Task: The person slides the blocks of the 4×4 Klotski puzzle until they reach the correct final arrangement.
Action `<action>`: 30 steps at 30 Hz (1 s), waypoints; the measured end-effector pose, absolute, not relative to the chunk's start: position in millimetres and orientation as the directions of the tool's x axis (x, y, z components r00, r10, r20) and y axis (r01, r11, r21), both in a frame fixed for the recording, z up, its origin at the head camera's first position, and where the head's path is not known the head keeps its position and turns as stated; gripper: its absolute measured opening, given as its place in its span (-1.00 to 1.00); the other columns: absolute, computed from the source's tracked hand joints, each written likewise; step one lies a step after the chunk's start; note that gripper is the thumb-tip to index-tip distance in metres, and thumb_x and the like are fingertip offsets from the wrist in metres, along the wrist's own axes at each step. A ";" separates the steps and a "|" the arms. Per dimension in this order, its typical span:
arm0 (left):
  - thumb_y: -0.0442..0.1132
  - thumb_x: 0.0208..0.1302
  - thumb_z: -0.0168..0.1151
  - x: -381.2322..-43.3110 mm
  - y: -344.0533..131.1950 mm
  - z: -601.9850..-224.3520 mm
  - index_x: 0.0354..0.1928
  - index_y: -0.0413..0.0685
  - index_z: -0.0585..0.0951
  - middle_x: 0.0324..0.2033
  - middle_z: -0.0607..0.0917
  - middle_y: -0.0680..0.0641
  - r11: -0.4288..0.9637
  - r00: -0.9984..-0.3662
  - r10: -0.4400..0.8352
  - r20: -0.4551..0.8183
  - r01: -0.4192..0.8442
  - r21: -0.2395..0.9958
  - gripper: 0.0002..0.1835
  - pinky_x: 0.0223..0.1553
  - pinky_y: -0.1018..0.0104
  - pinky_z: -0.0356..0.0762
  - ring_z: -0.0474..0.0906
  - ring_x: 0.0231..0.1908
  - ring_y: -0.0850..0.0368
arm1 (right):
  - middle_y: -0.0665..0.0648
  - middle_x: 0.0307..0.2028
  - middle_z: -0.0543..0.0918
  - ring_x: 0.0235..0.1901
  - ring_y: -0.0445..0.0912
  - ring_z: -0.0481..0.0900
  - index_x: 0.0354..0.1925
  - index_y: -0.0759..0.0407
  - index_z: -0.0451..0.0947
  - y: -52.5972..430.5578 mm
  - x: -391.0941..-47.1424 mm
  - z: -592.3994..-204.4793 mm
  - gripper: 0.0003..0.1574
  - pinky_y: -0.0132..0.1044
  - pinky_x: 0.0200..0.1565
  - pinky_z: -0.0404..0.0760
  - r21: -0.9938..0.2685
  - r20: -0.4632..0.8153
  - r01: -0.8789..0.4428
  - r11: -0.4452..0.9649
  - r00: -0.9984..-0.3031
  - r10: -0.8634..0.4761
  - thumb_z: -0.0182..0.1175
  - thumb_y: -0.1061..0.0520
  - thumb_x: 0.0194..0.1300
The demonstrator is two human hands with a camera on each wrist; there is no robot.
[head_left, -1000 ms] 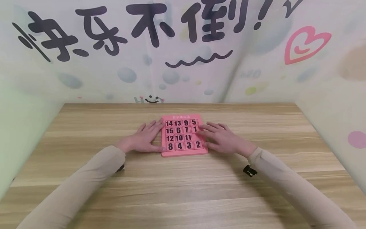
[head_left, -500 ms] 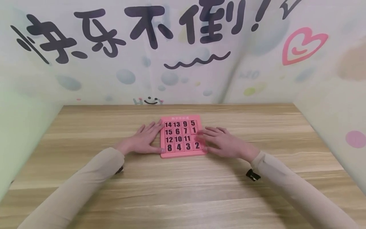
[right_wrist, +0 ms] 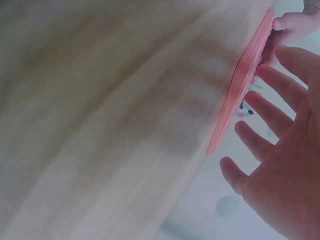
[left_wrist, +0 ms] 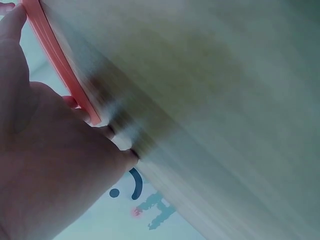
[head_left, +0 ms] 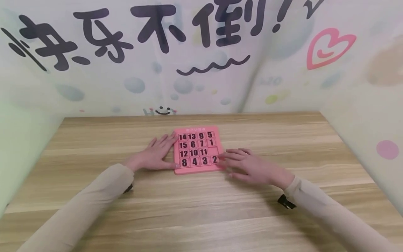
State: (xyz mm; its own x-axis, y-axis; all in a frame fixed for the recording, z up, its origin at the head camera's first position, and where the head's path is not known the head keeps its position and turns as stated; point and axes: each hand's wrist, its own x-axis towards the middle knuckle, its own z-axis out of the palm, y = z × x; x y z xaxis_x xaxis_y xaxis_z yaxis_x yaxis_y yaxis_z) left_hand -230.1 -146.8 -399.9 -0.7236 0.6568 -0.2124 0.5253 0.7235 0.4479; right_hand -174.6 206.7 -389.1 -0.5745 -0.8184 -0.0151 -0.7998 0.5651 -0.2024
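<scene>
A pink number slide puzzle (head_left: pixel 195 171) lies flat on the wooden table in the head view. Its rows read 14 13 9 5, then 15 6 7 1, then 12 10 11 with a gap (head_left: pixel 213 151) at the right, then 8 4 3 2. My left hand (head_left: pixel 154 153) rests along the puzzle's left edge, thumb at the lower corner and fingertips at the upper one. On the other side my right hand (head_left: pixel 252 166) hovers with fingers spread, its fingertips at the right rim beside tile 2 (head_left: pixel 214 159). The right wrist view shows these fingers loosely extended near the puzzle's side (right_wrist: pixel 242 82).
The wood-grain table (head_left: pixel 201 217) runs back to a white wall (head_left: pixel 119 91) with black lettering, coloured dots and a pink heart (head_left: pixel 330 49). Pale walls close in both sides. A dark clip-like piece (head_left: pixel 287 202) hangs under the right sleeve.
My right hand has drawn back from over the puzzle's right column, toward the lower right. The left hand keeps its place at the left edge. All the tiles stay in the same order.
</scene>
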 end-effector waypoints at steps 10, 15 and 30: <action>0.27 0.25 0.15 -232.0 -149.4 -401.3 0.50 -0.26 -0.18 0.48 -0.27 -0.24 0.726 -0.726 0.656 -0.205 0.534 0.434 0.11 0.35 -0.21 -0.48 -0.36 0.44 -0.25 | 0.13 0.35 0.36 0.35 0.18 0.21 0.32 0.05 0.40 208.9 -177.6 -391.5 -0.45 0.30 0.26 0.15 -0.227 0.032 -0.802 0.553 -0.573 -0.819 0.08 0.01 0.41; 0.27 0.24 0.17 -231.3 -147.2 -401.9 0.50 -0.25 -0.19 0.48 -0.28 -0.22 0.727 -0.722 0.658 -0.215 0.534 0.432 0.12 0.35 -0.20 -0.48 -0.38 0.44 -0.24 | 0.13 0.35 0.36 0.35 0.17 0.20 0.34 0.08 0.37 210.1 -179.7 -393.5 -0.44 0.28 0.27 0.15 -0.237 0.020 -0.793 0.562 -0.582 -0.813 0.06 0.02 0.43; 0.25 0.25 0.17 -230.4 -148.4 -399.0 0.50 -0.25 -0.17 0.48 -0.26 -0.23 0.728 -0.724 0.657 -0.209 0.537 0.427 0.10 0.36 -0.19 -0.47 -0.36 0.44 -0.24 | 0.16 0.30 0.42 0.32 0.21 0.25 0.32 0.14 0.40 197.4 -192.6 -393.9 -0.45 0.30 0.23 0.18 -0.185 0.048 -0.763 0.619 -0.637 -0.770 0.10 0.10 0.40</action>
